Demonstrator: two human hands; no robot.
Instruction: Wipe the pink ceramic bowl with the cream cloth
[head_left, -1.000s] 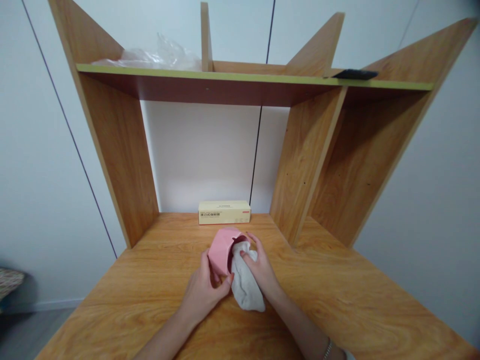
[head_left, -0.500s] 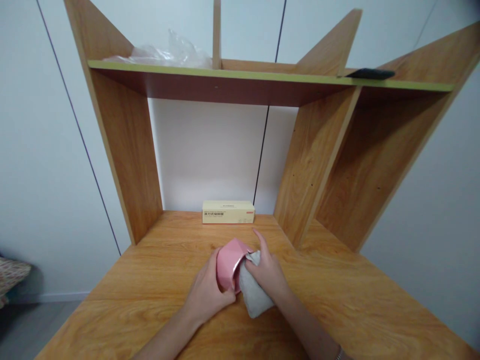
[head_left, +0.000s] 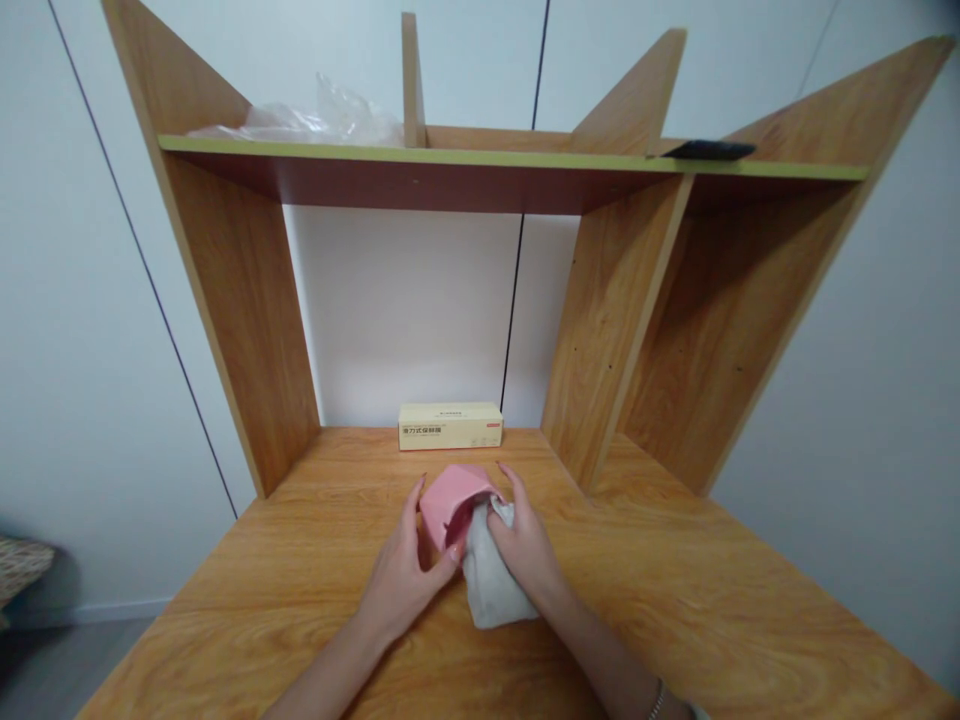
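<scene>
A pink faceted bowl (head_left: 450,492) is tilted on its side just above the desk, its opening turned down and toward me. My left hand (head_left: 409,565) grips it from the left, thumb at the rim and fingers along the outer wall. From the right, my right hand (head_left: 521,540) pinches a pale grey cloth (head_left: 491,585) at the bowl's rim. Part of the cloth goes into the opening, and the rest hangs down below the hand. The bowl's inside is mostly hidden by cloth and thumb.
A cream cling-film box (head_left: 450,428) stands at the back of the wooden desk (head_left: 315,600). Wooden uprights flank it under a shelf (head_left: 495,158). A clear plastic bag (head_left: 322,118) and a flat dark object (head_left: 709,150) lie on that shelf.
The bowl has turned in my left hand, its opening now facing more downward and toward me. Both hands and the cloth have shifted slightly left; the camera view has moved a little too.
</scene>
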